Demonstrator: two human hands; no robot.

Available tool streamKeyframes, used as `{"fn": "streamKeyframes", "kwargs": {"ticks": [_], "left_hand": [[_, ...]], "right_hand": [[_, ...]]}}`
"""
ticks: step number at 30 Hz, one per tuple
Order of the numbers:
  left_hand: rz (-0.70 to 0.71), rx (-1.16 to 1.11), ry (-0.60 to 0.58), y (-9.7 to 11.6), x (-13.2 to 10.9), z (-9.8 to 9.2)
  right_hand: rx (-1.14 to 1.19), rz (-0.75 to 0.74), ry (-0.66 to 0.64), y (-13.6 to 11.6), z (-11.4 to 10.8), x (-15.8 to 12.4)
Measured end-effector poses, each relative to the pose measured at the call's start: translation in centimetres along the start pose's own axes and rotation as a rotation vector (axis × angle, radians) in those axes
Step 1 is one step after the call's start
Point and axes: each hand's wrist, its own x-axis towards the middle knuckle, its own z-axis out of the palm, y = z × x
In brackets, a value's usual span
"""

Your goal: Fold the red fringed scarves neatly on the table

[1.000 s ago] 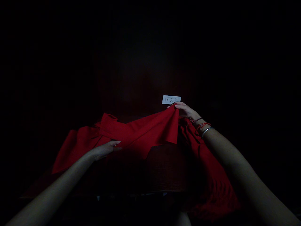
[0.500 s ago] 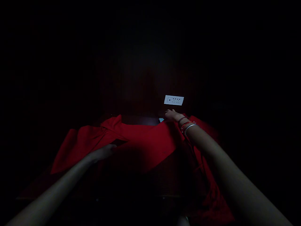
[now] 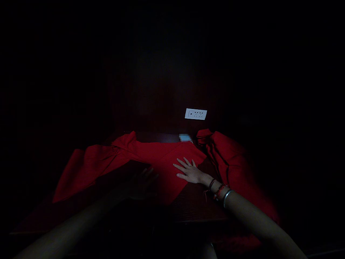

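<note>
A red cloth (image 3: 159, 158) lies spread over a dark wooden table (image 3: 194, 208) in very dim light. My right hand (image 3: 190, 171) rests flat on the cloth near its middle, fingers stretched out and apart, with bracelets on the wrist. My left hand (image 3: 141, 183) lies in shadow on the cloth just to the left, its fingers spread flat as far as I can make out. More of the red cloth is bunched at the right (image 3: 229, 154) and hangs over the table's side.
A white wall socket plate (image 3: 196, 114) sits on the dark wall behind the table. A small pale blue object (image 3: 185, 137) lies at the table's far edge. Everything else is in darkness.
My right hand let go of the raised cloth corner at the far edge and came back to lie flat on the cloth. The left hand slid right into shadow.
</note>
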Motion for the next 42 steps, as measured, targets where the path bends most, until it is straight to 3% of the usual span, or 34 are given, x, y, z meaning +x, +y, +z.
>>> {"fn": "streamKeyframes", "kwargs": {"ticks": [3, 5, 8, 10, 13, 16, 18, 21, 23, 27, 29, 33, 37, 40, 42], "left_hand": [[0.199, -0.044, -0.075, 1.2, -0.6, -0.5], [0.264, -0.056, -0.051, 1.7, 0.4, -1.2], [0.093, -0.062, 0.125, 1.9, 3.5, -2.1], [-0.002, -0.053, 0.175, 1.5, 5.7, -2.4], [-0.042, -0.059, -0.007, 0.4, 7.1, -3.1], [-0.010, -0.081, -0.215, -0.6, 6.4, -4.4], [0.077, -0.089, -0.274, -0.8, 6.1, -5.5], [0.074, -0.070, -0.132, 0.0, 7.4, -6.5], [-0.034, -0.026, 0.017, 0.7, 9.3, -6.3], [-0.240, 0.092, 0.170, 1.6, 12.5, -5.5], [-0.286, 0.118, 0.177, 1.9, 13.3, -5.3], [-0.309, 0.133, 0.158, 2.4, 14.2, -5.0], [-0.219, 0.096, 0.052, 1.9, 16.3, -4.3], [-0.213, 0.062, -0.002, 0.8, 18.7, -4.9], [-0.227, 0.055, 0.041, 0.3, 20.3, -5.9]], "right_hand": [[0.067, -0.106, -0.137, 1.3, -2.2, -0.9], [0.112, -0.127, -0.184, 1.6, -3.3, -1.2], [0.096, 0.030, 0.026, 0.5, -3.3, -1.2], [0.057, 0.200, 0.169, -0.9, -2.2, -0.9], [0.040, 0.342, 0.089, -2.4, -0.3, -1.0], [0.056, 0.289, -0.076, -2.1, 0.3, -2.1], [0.074, 0.204, -0.150, -1.1, -0.2, -3.2], [0.136, 0.098, -0.221, 0.4, -1.8, -4.2], [0.170, 0.107, -0.190, 0.7, -2.8, -4.0], [0.026, 0.332, 0.199, -0.4, -3.1, -1.8], [-0.019, 0.369, 0.225, -0.9, -2.5, -0.7], [0.025, 0.363, -0.028, -0.9, -1.1, 0.2], [-0.017, 0.487, -0.124, -0.4, -0.7, -0.1], [-0.064, 0.601, -0.077, -0.4, -0.7, 0.0], [-0.105, 0.554, 0.046, -0.5, -0.8, 0.5]]}}
